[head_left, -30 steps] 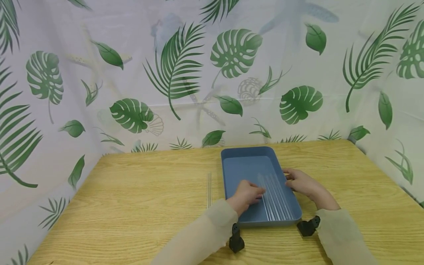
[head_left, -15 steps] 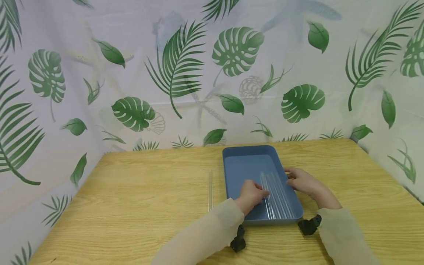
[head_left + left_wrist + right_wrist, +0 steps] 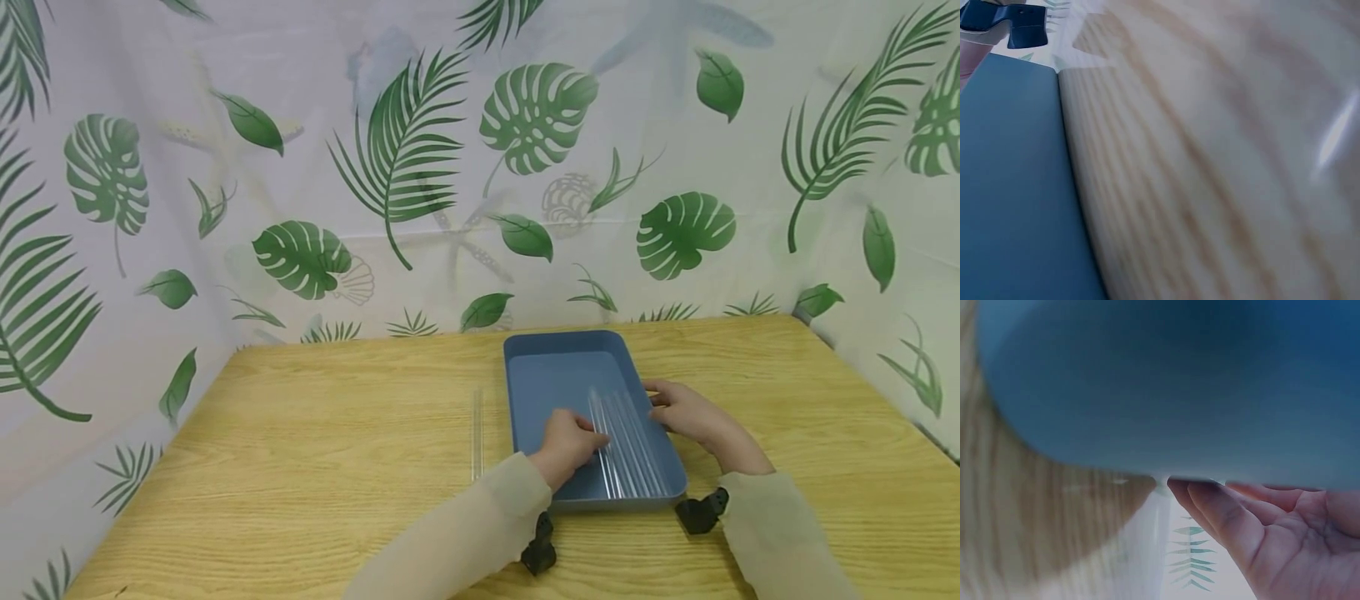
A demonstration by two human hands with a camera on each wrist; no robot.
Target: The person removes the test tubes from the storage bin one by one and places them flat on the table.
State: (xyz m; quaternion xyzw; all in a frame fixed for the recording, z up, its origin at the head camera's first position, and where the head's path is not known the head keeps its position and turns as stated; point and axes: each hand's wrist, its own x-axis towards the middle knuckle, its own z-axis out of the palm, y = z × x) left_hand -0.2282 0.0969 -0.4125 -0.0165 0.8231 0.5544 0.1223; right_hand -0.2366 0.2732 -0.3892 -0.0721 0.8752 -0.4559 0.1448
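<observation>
A shallow blue tray (image 3: 558,379) lies on the table, with several clear, thin plastic tubes (image 3: 633,450) side by side along its right half. Over the tray, my left hand (image 3: 564,446) pinches the leftmost tube between thumb and fingers; the exact grip is partly hidden by the hand. At the tray's right wall, my right hand (image 3: 692,414) rests its fingertips against the outside. The right wrist view shows those nearly straight fingers (image 3: 1225,509) touching the wall. Left of the tray, a similar clear strip or tube (image 3: 477,433) lies on the table.
The wood-grain table (image 3: 322,450) extends on both sides of the tray. A leaf-print curtain (image 3: 420,183) rises behind the table and along its sides. Black wrist cameras (image 3: 701,512) sit below both sleeves. The left wrist view catches mostly tabletop and the tray's outer wall (image 3: 1016,175).
Over the last second my left hand has moved slightly right with the leftmost tube, closer to the other tubes. Since half a second ago both hands have stayed almost still.
</observation>
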